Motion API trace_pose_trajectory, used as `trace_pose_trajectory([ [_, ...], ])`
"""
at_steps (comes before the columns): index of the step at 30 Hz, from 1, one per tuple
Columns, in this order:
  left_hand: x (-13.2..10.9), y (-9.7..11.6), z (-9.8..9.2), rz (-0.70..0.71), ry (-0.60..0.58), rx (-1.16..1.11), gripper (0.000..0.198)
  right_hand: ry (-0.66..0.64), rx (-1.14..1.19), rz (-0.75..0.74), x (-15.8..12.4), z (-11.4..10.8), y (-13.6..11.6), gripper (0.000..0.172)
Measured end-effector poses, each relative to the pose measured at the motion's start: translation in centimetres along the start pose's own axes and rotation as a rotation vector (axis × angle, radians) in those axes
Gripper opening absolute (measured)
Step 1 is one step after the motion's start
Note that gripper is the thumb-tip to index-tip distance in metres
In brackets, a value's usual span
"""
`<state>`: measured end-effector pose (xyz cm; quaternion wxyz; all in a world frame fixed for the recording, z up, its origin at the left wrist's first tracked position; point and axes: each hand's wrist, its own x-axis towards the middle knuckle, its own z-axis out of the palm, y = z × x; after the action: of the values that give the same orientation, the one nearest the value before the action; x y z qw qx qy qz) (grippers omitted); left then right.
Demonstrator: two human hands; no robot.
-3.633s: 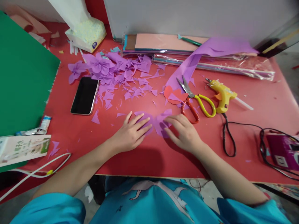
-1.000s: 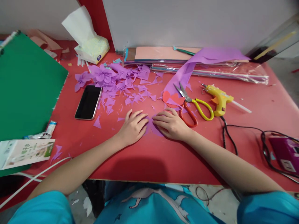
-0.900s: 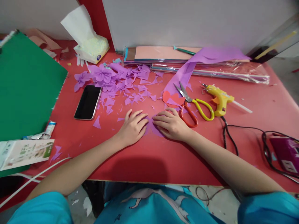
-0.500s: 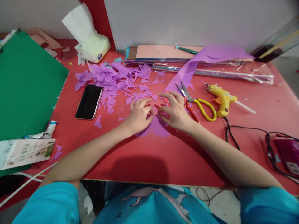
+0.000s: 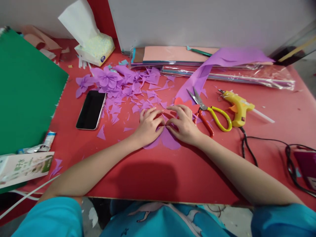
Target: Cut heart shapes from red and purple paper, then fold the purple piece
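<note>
A purple paper cutout (image 5: pixel 171 141) with rounded, petal-like lobes lies on the red table in front of me, partly hidden under my hands. My left hand (image 5: pixel 149 128) pinches it from the left, thumb and forefinger together near its middle. From the right, my right hand (image 5: pixel 184 126) pinches it too, its fingertips almost meeting the left ones. Just beyond my right hand is a red paper cutout (image 5: pixel 186 103). Scissors (image 5: pixel 214 115) with one yellow and one red handle lie half open to the right of that hand.
Purple paper scraps (image 5: pixel 145 89) and a paper flower (image 5: pixel 108 79) lie beyond my left hand, beside a phone (image 5: pixel 91 110). A yellow glue gun (image 5: pixel 238 107) with a cord rests right. Behind are packs of coloured paper (image 5: pixel 177 54) and a tissue box (image 5: pixel 96 49). A green board (image 5: pixel 27 95) stands left.
Both hands have drawn slightly closer together, and their fingertips now pinch nearer the middle of the purple cutout. More of the red cutout shows. The view has shifted slightly.
</note>
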<state>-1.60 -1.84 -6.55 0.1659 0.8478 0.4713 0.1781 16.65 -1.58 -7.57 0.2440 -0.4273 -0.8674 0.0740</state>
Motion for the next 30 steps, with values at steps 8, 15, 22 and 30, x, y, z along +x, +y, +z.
trace_pose_trajectory([
  [8, -0.18, -0.11, 0.21, 0.034, 0.014, 0.028, 0.017, 0.007, 0.058, 0.009, -0.10, 0.15, 0.05, 0.016],
  [15, -0.21, 0.01, 0.02, 0.036, -0.001, 0.025, 0.018, 0.006, 0.068, 0.008, -0.05, 0.18, -0.05, 0.017],
  [22, -0.14, -0.05, 0.18, 0.052, -0.016, 0.033, 0.018, 0.006, 0.045, -0.028, -0.08, 0.36, 0.01, 0.018],
  [30, -0.48, -0.47, 0.54, 0.108, 0.091, 0.029, 0.017, 0.040, 0.054, -0.053, -0.24, 0.64, 0.10, 0.015],
])
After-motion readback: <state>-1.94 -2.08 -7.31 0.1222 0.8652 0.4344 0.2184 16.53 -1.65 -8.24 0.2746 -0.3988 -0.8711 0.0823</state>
